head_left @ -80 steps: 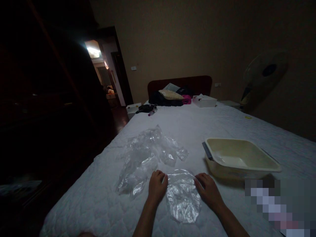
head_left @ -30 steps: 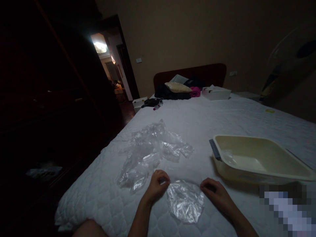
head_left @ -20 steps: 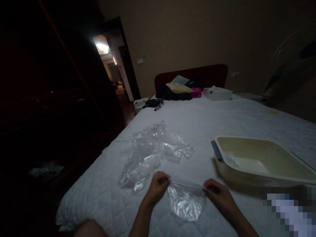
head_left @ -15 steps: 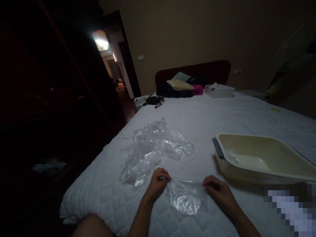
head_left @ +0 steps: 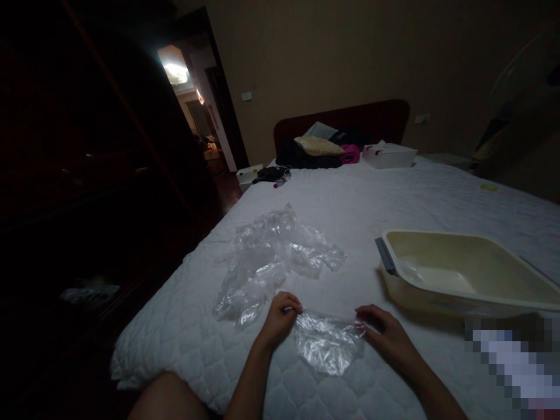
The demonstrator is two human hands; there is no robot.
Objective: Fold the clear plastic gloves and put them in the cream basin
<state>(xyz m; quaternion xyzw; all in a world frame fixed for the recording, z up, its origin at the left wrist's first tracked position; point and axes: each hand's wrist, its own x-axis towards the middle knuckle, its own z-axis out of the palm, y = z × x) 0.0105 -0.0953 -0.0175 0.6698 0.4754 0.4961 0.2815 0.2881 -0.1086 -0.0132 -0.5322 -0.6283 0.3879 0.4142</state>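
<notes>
A crinkled clear plastic bag [head_left: 328,344] lies spread on the white quilted bed cover in front of me. My left hand [head_left: 282,315] is closed in a pinch on its upper left corner. At the upper right corner, my right hand [head_left: 382,332] has its lower fingertips on the film, with the index finger lifted a little away from them. Just beyond my left hand is a loose heap of similar clear plastic bags [head_left: 271,251]. To the right stands a cream plastic tub [head_left: 437,297] with a grey handle clip; some clear film shows inside it.
The bed [head_left: 175,326] ends at a dark drop on the left. Toward the wooden headboard [head_left: 389,116] are dark clothes, a pillow [head_left: 319,146], a pink roll [head_left: 350,154] and a white box [head_left: 389,156]. A blurred-out patch [head_left: 516,361] covers the lower right. A yellow ring-like item [head_left: 489,187] lies far right.
The bag's upper edge was stretched straight between my hands and is now slacker and more crinkled. My right index finger has lifted slightly. The view has tilted a little.
</notes>
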